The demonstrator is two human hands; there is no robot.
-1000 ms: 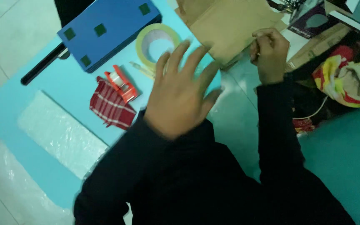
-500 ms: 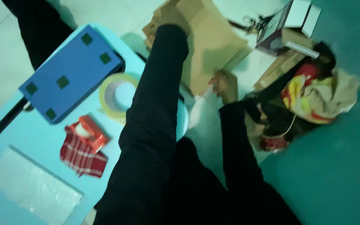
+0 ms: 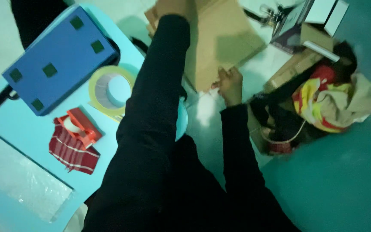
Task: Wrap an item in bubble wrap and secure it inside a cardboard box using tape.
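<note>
A flat brown cardboard box (image 3: 224, 43) lies at the top centre, partly over the light blue table (image 3: 31, 129). My left hand (image 3: 174, 6) reaches along its far edge at the top of the picture and grips it, with the black sleeve stretched across the table. My right hand (image 3: 230, 83) pinches the near corner of the same cardboard. A roll of yellowish tape (image 3: 108, 90) lies just left of my left sleeve.
A blue box with green pads (image 3: 59, 58) lies on the table's far left. A red tape dispenser (image 3: 80, 126) rests on a red striped cloth (image 3: 74, 152), with bubble wrap (image 3: 22, 178) nearby. Colourful cloth (image 3: 336, 101) and small boxes (image 3: 314, 25) sit on the right.
My left hand went from hovering over the table to reaching far up to the cardboard's top edge. My right hand has kept its hold on the near corner. The view shifted.
</note>
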